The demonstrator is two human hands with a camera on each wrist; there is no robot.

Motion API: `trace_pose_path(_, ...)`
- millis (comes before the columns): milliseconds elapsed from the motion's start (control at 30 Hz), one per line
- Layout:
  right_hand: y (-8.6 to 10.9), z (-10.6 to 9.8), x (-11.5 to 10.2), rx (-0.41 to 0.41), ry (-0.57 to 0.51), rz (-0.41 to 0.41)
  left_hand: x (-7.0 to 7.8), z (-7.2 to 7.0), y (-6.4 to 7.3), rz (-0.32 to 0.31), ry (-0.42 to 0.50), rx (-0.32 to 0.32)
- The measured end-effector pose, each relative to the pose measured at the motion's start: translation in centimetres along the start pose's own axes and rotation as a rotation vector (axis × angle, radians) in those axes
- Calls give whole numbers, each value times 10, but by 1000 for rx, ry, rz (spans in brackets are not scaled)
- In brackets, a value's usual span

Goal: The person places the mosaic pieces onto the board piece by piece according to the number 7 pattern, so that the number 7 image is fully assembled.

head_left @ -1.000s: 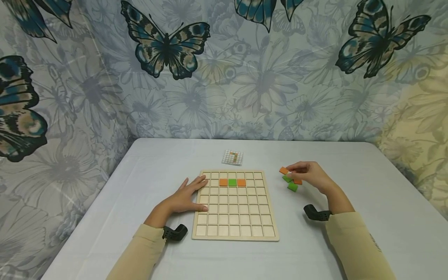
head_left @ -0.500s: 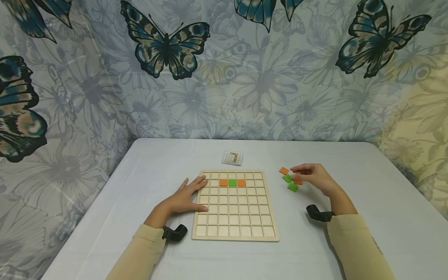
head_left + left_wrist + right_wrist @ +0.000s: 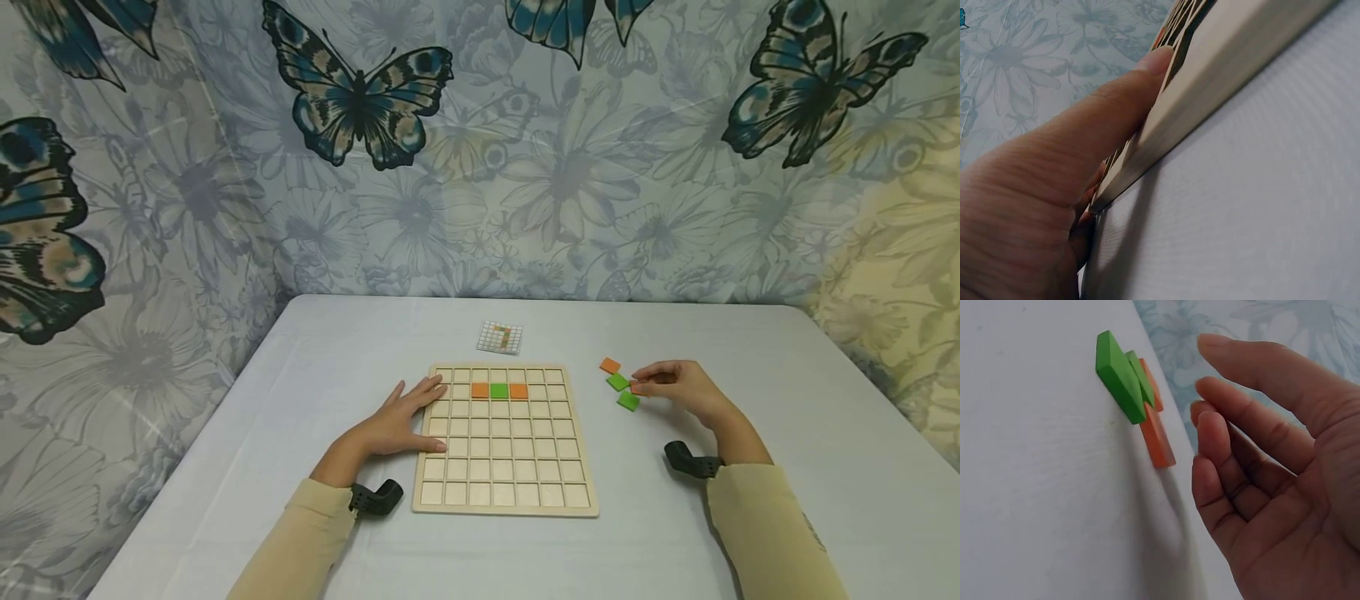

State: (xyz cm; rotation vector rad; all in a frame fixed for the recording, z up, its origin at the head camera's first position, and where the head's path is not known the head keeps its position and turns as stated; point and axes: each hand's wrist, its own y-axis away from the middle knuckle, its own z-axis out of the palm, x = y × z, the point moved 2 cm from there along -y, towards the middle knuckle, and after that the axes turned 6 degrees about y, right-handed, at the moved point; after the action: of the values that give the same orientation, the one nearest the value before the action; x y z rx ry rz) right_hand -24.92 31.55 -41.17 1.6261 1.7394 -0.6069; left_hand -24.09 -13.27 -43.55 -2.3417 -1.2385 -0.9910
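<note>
My left hand [image 3: 401, 421] rests on the left rim of a wooden grid board [image 3: 509, 450], fingers spread; its thumb [image 3: 1159, 59] lies over the raised edge. Set into the board's upper part is a row of an orange tile [image 3: 480, 391], a green tile [image 3: 498, 391] and another orange tile [image 3: 518, 391]. Right of the board my right hand [image 3: 684, 389] hovers by loose square tiles, with a gap between thumb and fingers and nothing held. Nearest it is an orange tile [image 3: 1157, 439], partly hidden in the head view. Two green tiles [image 3: 628, 401] and another orange tile [image 3: 610, 365] lie alongside.
A small card [image 3: 499, 337] printed with a grid and coloured squares lies behind the board. White cloth covers the table [image 3: 360, 333]. Patterned butterfly fabric [image 3: 570, 183] hangs behind and to the left.
My right hand has drawn back to the right and slightly nearer, away from the far orange tile, uncovering more of the green tiles. The left hand holds its place on the board.
</note>
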Motion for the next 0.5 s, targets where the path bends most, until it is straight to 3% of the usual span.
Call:
trace_pose_path(200,8,4,7,-13,-13,1,1,1,-1,6,-15,-7)
trace_pose_path(500,11,9,9,52,48,-6,1,-1,0,-13,-5,-12)
